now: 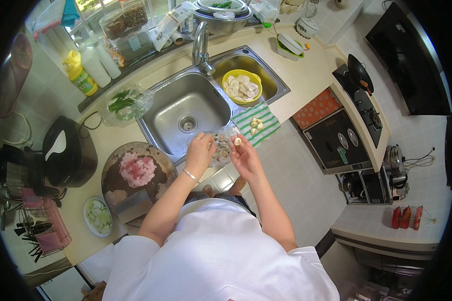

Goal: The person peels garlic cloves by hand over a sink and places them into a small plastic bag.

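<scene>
My right hand [245,156] holds a garlic clove [237,141] at its fingertips, in front of the sink. Close by on the left, my left hand [200,152] has its thumb and fingers drawn together; whether anything small is between them is hidden. Between and below the hands lies a clear plastic bag [221,147] with garlic skins or pieces in it. Several pale garlic cloves [254,132] rest on a green-striped white cloth [266,116] just beyond my right hand.
Raw meat [136,170] and a cleaver [134,206] lie on a round chopping board [111,169]. Beside it stands a plate of sliced green vegetable [99,217]. A yellow colander [259,79] of pale slices sits in the small basin, beside the large basin [169,113]. Bagged green peppers [122,104] lie left.
</scene>
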Available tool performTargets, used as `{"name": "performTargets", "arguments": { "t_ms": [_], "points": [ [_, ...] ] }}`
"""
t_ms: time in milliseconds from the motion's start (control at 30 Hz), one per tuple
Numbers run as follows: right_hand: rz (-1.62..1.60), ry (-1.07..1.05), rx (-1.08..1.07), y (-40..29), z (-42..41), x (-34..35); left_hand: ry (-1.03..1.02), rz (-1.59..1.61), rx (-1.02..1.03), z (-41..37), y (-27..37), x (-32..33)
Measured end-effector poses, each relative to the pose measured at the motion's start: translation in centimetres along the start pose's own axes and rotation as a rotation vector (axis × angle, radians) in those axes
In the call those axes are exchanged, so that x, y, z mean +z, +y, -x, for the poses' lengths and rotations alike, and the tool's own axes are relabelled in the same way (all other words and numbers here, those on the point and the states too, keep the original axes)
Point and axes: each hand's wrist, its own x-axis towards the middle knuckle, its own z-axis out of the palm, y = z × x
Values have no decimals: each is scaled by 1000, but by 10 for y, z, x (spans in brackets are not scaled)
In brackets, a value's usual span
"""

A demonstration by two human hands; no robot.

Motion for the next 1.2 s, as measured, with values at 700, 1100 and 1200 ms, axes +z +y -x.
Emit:
{"name": "performTargets", "arguments": {
  "t_ms": [700,1100,1200],
  "points": [
    [270,-57,-55,9,-8,10,-58,243,-65,-4,17,4],
    [491,-73,-125,4,-8,13,-123,251,-27,-6,8,3],
    [458,-55,-133,5,-8,13,-84,246,-30,-6,8,6]
  ]
}}
